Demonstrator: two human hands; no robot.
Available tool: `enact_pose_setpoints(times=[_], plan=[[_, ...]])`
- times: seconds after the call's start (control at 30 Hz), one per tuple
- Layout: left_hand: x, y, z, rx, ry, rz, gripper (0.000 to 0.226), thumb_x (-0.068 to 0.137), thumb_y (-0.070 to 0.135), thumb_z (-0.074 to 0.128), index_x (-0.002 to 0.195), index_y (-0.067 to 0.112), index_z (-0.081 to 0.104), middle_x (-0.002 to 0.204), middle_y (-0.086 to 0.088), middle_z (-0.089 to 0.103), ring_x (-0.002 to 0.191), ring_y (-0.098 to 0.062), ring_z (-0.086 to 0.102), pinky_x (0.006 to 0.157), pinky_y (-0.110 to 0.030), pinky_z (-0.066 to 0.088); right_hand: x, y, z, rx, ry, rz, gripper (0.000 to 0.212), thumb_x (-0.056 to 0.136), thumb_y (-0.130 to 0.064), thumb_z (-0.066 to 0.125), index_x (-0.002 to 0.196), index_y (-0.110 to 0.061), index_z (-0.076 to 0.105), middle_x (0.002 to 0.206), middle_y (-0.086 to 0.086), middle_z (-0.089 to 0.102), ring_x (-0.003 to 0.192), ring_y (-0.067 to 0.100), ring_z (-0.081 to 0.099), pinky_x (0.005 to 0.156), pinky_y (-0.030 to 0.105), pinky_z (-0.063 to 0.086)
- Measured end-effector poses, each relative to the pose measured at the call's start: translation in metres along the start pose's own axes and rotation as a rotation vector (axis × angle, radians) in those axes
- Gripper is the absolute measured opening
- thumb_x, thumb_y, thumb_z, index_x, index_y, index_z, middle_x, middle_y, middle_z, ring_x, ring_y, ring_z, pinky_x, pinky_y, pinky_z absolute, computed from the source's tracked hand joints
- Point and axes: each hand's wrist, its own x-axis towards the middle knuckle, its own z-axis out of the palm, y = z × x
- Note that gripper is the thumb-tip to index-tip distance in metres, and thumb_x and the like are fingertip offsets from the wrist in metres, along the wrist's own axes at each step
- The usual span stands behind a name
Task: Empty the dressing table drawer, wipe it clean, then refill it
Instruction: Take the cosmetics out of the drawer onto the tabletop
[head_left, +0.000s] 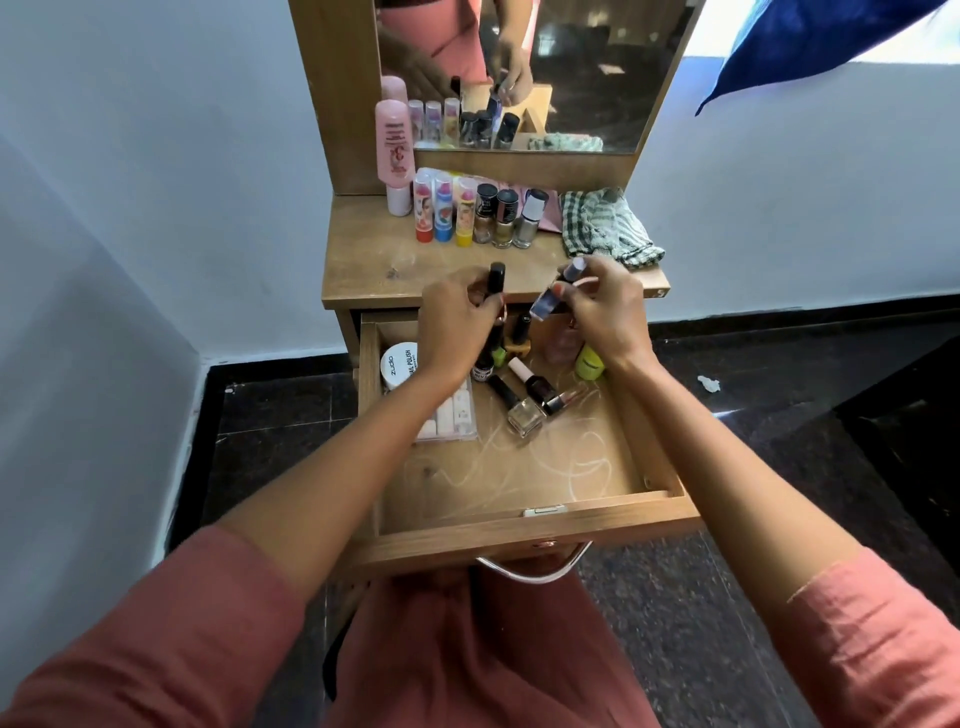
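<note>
Emptying a dressing table drawer, partway done

Seen from a head camera looking down, a person in pink sleeves reaches into an open wooden drawer (524, 525) pulled out toward them. The left hand (452, 322) grips a dark bottle with a black cap (496, 280), fingers curled round it. The right hand (602, 306) pinches a small blue-purple bottle (553, 299), tilted, between thumb and fingertips. Both bottles are held over the back of the drawer, just below the edge of the table top (395, 260).

The emptying looks roughly half done. On the table top stand a pink tube (394, 145), three lip balm sticks (442, 208) with red, blue and yellow bases, and three nail polish bottles (504, 218) in a row. A green checked cloth (608, 223) lies crumpled beside them, apparently not yet used. A mirror (597, 78) rises behind.

In the drawer are a white jar (397, 364), a clear plastic pack (452, 415) of small pale items, a clear glass polish bottle (524, 415), a dark polish bottle (540, 387), a yellow-green bottle (589, 364) and a few more at the back, partly hidden by the hands. Pale scribbled marks cover the drawer floor. Wiping and refilling are both left to do.

The white jar's lid reads "zudio" and "NAIL POLISH"; smaller print below is hidden. One bottle under the left hand shows letters like "RIV". Print on the pink tube is too small to read.
</note>
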Motion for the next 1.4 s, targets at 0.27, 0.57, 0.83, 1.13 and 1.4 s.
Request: enact_pose_setpoints(times=[0.27,0.57,0.83,1.13,1.4], plan=[[0.048,0.024,0.013,0.047,0.018,0.103,0.026,0.084,0.008,0.063,0.11,0.005,0.065,0.104,-0.009,0.07,0.093,-0.016,0.065,0.081,-0.022,0.051,0.057,-0.017,-0.002,-0.103,0.054,-0.029,0.014,0.085,0.004,0.055,0.097,0.006,0.061,0.094,0.019,0.063,0.076,0.018,0.053,0.057,0.016,0.044],[0.073,0.025,0.045,0.108,0.012,0.065,0.023,0.084,0.002,0.059,0.105,0.004,0.067,0.104,-0.012,0.07,0.097,-0.02,0.065,0.083,-0.025,0.051,0.087,-0.011,0.008,-0.099,0.021,-0.012,0.025,0.085,0.005,0.054,0.108,0.002,0.061,0.108,0.016,0.064,0.087,0.012,0.05,0.067,0.01,0.035],[0.077,0.025,0.055,0.104,0.053,0.076,0.019,0.082,0.0,0.061,0.1,0.002,0.068,0.1,-0.013,0.07,0.093,-0.022,0.065,0.08,-0.029,0.053,0.094,-0.006,0.011,-0.056,0.011,-0.014,0.027,0.085,0.003,0.056,0.111,0.001,0.06,0.111,0.015,0.064,0.087,0.011,0.05,0.062,0.002,0.037],[0.069,0.017,0.053,0.109,0.092,0.06,0.024,0.086,-0.003,0.056,0.108,0.001,0.064,0.107,-0.011,0.066,0.099,-0.018,0.062,0.08,-0.015,0.047,0.082,0.009,0.005,-0.078,0.044,-0.014,0.043,0.08,-0.001,0.066,0.122,-0.002,0.054,0.116,0.014,0.06,0.097,0.02,0.059,0.073,0.004,0.04],[0.028,0.004,0.032,-0.038,0.059,0.086,0.017,0.083,-0.002,0.06,0.098,0.003,0.065,0.096,-0.008,0.067,0.084,-0.007,0.058,0.07,-0.005,0.046,0.033,0.015,-0.004,-0.043,0.056,-0.078,0.02,0.082,0.007,0.059,0.101,0.004,0.063,0.097,0.019,0.066,0.08,0.015,0.056,0.067,0.003,0.044]])
